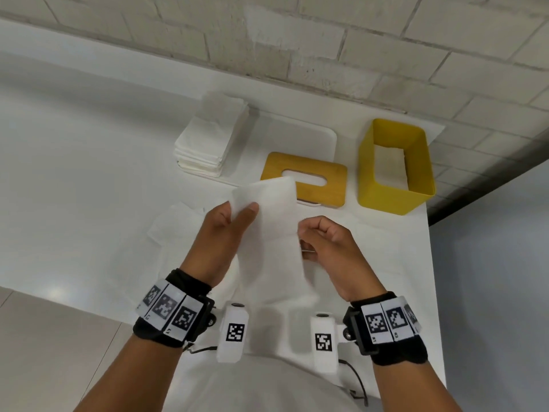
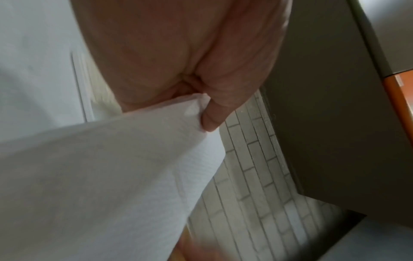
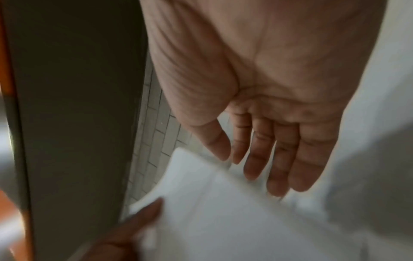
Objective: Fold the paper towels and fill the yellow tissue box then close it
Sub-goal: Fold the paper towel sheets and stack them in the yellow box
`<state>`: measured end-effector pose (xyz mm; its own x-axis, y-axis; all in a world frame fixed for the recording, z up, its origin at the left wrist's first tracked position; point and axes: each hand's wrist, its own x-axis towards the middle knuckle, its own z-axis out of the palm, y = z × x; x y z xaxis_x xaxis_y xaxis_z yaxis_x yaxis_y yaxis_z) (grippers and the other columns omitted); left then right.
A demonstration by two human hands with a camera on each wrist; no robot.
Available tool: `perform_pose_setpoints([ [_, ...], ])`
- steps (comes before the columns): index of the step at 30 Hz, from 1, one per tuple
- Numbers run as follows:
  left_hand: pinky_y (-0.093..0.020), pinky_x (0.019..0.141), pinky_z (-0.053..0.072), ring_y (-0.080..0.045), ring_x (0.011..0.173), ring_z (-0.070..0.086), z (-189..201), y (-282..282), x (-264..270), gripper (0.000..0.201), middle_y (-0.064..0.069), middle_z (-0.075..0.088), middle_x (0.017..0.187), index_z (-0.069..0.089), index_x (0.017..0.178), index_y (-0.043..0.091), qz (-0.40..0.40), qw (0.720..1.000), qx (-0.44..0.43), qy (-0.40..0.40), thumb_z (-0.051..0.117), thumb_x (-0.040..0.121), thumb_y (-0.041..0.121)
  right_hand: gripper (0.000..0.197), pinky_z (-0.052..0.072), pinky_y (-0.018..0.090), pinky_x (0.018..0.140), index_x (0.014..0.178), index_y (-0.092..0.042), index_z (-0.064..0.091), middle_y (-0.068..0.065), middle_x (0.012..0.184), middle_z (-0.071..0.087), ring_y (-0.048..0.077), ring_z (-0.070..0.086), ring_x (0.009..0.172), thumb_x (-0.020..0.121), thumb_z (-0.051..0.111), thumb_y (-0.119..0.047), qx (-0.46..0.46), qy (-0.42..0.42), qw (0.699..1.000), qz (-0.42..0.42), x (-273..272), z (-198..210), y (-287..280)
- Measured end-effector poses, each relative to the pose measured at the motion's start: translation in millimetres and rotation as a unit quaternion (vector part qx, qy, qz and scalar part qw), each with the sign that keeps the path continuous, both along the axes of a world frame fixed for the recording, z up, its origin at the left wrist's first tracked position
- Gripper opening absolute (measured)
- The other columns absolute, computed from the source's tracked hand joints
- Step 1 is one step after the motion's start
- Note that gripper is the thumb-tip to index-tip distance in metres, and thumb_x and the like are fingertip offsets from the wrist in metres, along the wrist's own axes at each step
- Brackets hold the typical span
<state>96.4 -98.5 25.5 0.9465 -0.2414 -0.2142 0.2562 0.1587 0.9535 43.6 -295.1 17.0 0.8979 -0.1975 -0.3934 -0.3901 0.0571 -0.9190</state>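
I hold a white paper towel [image 1: 267, 209] in the air over the table, part folded. My left hand [image 1: 243, 218] grips its left side, thumb on top. In the left wrist view the left hand [image 2: 210, 121] presses a thumb onto the paper towel [image 2: 111, 167]. My right hand [image 1: 309, 236] pinches the towel's right edge. The blurred right wrist view shows the right hand [image 3: 230, 157] with thumb and forefinger tips at the edge of the paper towel [image 3: 223, 211]. The open yellow tissue box [image 1: 368, 179] stands at the back right with folded towels [image 1: 389, 165] inside. Its slotted lid [image 1: 335, 185] lies left of it.
A stack of folded towels [image 1: 208, 141] sits at the back left. Loose unfolded towels [image 1: 178, 227] lie under my hands. A white tray [image 1: 303, 138] lies behind the lid. A brick wall [image 1: 297, 40] backs the table, whose right edge [image 1: 427, 248] runs just past the box.
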Motion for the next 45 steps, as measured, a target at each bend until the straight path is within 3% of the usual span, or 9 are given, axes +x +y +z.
perform_pose_setpoints([
  [4,-0.044,0.086,0.05,-0.025,0.087,0.067,-4,45,10,0.019,-0.008,0.077,0.092,0.079,0.088,0.017,0.107,0.993,0.042,-0.009,0.068,0.086,0.033,0.007,0.053,0.036,0.09,0.098,-0.025,0.07,-0.002,0.096,0.074,0.02,0.069,0.095,0.092,0.068,-0.022,-0.198,0.076,0.977,-0.011,-3,-31,-33],
  [8,-0.036,0.083,0.053,-0.016,0.083,0.07,-6,89,11,0.017,0.003,0.078,0.086,0.075,0.09,0.015,0.171,0.984,0.053,-0.002,0.062,0.1,0.016,0.036,0.046,0.029,0.093,0.122,-0.021,0.061,-0.001,0.109,0.061,0.018,0.062,0.105,0.09,0.072,-0.033,-0.346,0.109,0.929,0.072,-4,-52,-30],
  [11,-0.026,0.076,0.057,-0.009,0.082,0.072,-9,104,3,0.018,0.007,0.078,0.086,0.072,0.098,0.015,0.179,0.981,0.068,0.009,0.055,0.103,0.013,0.049,0.047,0.034,0.098,0.13,-0.023,0.056,0.003,0.12,0.055,0.023,0.057,0.114,0.088,0.072,-0.042,-0.4,0.087,0.906,0.112,-1,-55,-16],
  [16,-0.029,0.079,0.056,-0.009,0.084,0.072,-17,107,-9,0.017,0.007,0.078,0.086,0.071,0.1,0.016,0.193,0.978,0.071,0.047,0.055,0.104,0.014,0.055,0.043,0.042,0.101,0.133,-0.024,0.049,0.003,0.13,0.055,0.027,0.05,0.123,0.088,0.068,-0.049,-0.479,0.1,0.852,0.185,7,-54,4],
  [22,-0.034,0.082,0.052,-0.01,0.082,0.071,-14,104,-13,0.017,0.006,0.077,0.085,0.071,0.095,0.016,0.201,0.975,0.075,0.056,0.056,0.103,0.014,0.027,0.048,0.033,0.087,0.117,-0.022,0.063,-0.003,0.111,0.07,0.022,0.064,0.107,0.095,0.064,-0.037,-0.429,0.059,0.893,0.123,9,-49,4],
  [29,-0.04,0.082,0.046,-0.023,0.086,0.063,-8,102,-9,0.018,-0.007,0.07,0.089,0.07,0.091,0.011,0.191,0.977,0.072,0.055,0.057,0.103,0.016,0.018,0.046,0.034,0.07,0.078,-0.015,0.066,-0.001,0.075,0.068,0.02,0.063,0.073,0.083,0.074,-0.03,-0.172,0.025,0.985,0.001,0,-23,-43],
  [33,-0.037,0.079,0.048,-0.021,0.083,0.065,-5,92,-6,0.019,-0.009,0.071,0.09,0.07,0.092,0.011,0.166,0.982,0.08,0.045,0.057,0.103,0.017,0.024,0.042,0.035,0.069,0.08,-0.007,0.064,0.011,0.076,0.065,0.022,0.06,0.072,0.079,0.075,-0.028,-0.166,0.138,0.974,0.063,-22,-29,-72],
  [40,-0.041,0.084,0.051,-0.026,0.089,0.068,-9,71,-1,0.02,-0.014,0.075,0.096,0.072,0.099,0.004,0.124,0.988,0.085,0.043,0.06,0.102,0.019,0.028,0.053,0.031,0.09,0.102,-0.027,0.072,-0.007,0.102,0.072,0.012,0.066,0.1,0.083,0.078,-0.046,-0.258,0.152,0.95,0.09,-13,-42,-56],
  [45,-0.041,0.082,0.053,-0.026,0.089,0.071,-5,58,1,0.018,-0.012,0.077,0.097,0.073,0.102,0.007,0.099,0.989,0.096,0.043,0.061,0.101,0.02,0.017,0.041,0.02,0.064,0.093,-0.018,0.071,-0.006,0.077,0.064,0.014,0.061,0.079,0.091,0.071,-0.035,-0.318,0.094,0.933,0.14,11,-43,-32],
])
